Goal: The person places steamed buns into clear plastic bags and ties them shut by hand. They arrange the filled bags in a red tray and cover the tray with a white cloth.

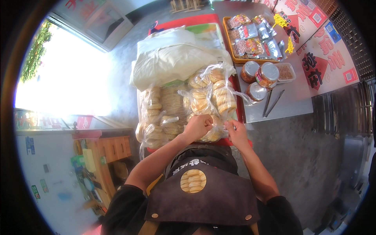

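Observation:
Before me, round flat breads fill several clear plastic bags on a wide tray with a woven slatted mat point(173, 102). My left hand point(199, 127) is curled over the nearest bag of breads point(213, 135), its fingertips pinched at the thin film. On the other side of that bag, my right hand point(237, 134) grips a bit of its plastic between thumb and forefinger. The film stretches between both hands. Just beyond stand tied bags of stacked breads point(224, 98), and more bagged breads point(151, 132) lie at the tray's left.
A white cloth point(179, 55) covers the tray's far part, within a red rim point(202, 18). On the metal table point(296, 102) at right are a basket point(230, 53) of packets, lidded jars point(257, 91), a plastic tub point(285, 72) and tongs point(273, 103). A wooden desk point(113, 149) stands left.

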The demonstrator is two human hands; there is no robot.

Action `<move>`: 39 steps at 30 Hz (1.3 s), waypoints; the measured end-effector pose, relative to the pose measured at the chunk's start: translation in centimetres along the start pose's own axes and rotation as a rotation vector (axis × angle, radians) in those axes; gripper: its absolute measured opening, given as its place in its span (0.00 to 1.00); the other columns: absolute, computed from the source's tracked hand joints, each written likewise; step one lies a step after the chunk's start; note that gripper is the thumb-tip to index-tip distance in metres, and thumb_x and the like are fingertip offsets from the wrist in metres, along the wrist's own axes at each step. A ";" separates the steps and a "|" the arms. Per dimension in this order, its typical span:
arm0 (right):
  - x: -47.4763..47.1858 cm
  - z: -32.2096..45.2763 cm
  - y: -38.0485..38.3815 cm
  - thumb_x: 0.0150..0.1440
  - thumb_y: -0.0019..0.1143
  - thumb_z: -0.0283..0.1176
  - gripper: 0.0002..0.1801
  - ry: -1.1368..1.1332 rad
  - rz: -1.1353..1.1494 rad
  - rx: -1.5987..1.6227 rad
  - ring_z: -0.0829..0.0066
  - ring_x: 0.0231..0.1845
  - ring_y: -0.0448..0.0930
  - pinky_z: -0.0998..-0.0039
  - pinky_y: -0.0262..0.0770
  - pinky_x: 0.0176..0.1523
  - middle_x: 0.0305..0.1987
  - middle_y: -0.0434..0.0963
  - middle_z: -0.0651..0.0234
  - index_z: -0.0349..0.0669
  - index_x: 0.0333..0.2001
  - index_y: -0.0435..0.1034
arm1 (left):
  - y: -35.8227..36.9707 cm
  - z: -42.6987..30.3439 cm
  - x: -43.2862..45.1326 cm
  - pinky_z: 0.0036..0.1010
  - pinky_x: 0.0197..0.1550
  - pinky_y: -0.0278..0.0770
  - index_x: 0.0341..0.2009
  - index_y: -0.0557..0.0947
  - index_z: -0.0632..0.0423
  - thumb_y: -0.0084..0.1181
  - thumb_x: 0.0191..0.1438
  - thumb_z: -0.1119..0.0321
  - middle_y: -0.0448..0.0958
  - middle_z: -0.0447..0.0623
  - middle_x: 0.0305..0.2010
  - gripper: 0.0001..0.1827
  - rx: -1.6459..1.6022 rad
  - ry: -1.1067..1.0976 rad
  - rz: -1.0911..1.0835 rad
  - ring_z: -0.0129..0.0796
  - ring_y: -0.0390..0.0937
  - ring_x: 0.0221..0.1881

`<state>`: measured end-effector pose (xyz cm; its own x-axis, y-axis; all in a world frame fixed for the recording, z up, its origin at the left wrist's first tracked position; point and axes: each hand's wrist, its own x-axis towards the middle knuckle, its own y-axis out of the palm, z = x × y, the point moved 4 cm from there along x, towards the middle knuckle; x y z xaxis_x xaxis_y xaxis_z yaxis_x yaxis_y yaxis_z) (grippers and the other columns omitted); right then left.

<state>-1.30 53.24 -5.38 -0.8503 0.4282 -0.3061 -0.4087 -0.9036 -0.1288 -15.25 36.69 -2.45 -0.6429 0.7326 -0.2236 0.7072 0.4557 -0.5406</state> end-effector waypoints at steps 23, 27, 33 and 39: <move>0.7 7.7 10.0 0.74 0.55 0.33 0.12 -0.098 0.229 0.382 0.82 0.34 0.79 0.78 0.77 0.41 0.35 0.80 0.71 0.36 0.50 0.78 | -8.5 7.7 -3.9 0.41 0.39 0.76 0.41 0.84 0.62 0.60 0.59 0.74 0.80 0.59 0.32 0.07 -0.017 -0.041 -0.642 0.49 0.80 0.34; 1.2 3.8 8.5 0.72 0.57 0.32 0.11 -0.022 0.111 0.390 0.83 0.34 0.80 0.78 0.76 0.40 0.35 0.81 0.72 0.36 0.49 0.79 | -12.8 12.1 -1.8 0.36 0.34 0.73 0.43 0.87 0.60 0.60 0.66 0.63 0.77 0.49 0.24 0.12 -0.210 -0.314 -0.686 0.33 0.74 0.27; -1.0 -1.4 8.6 0.72 0.56 0.31 0.10 0.070 0.098 0.224 0.82 0.32 0.80 0.77 0.77 0.39 0.33 0.82 0.71 0.34 0.46 0.78 | -17.6 19.8 3.0 0.34 0.33 0.73 0.45 0.88 0.58 0.62 0.66 0.55 0.78 0.47 0.25 0.18 -0.131 -0.390 -0.647 0.28 0.73 0.27; -1.1 -5.3 12.3 0.70 0.59 0.34 0.11 0.301 0.248 0.276 0.81 0.32 0.81 0.77 0.77 0.37 0.34 0.82 0.70 0.36 0.45 0.78 | -18.4 24.4 7.6 0.36 0.37 0.76 0.51 0.88 0.58 0.65 0.63 0.54 0.82 0.50 0.30 0.21 -0.252 -0.530 -0.573 0.34 0.77 0.30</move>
<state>-3.64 41.58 -11.62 -0.8158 0.1398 -0.5611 -0.3134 -0.9224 0.2259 -40.36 21.53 -13.99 -0.9334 0.0446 -0.3559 0.2315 0.8329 -0.5026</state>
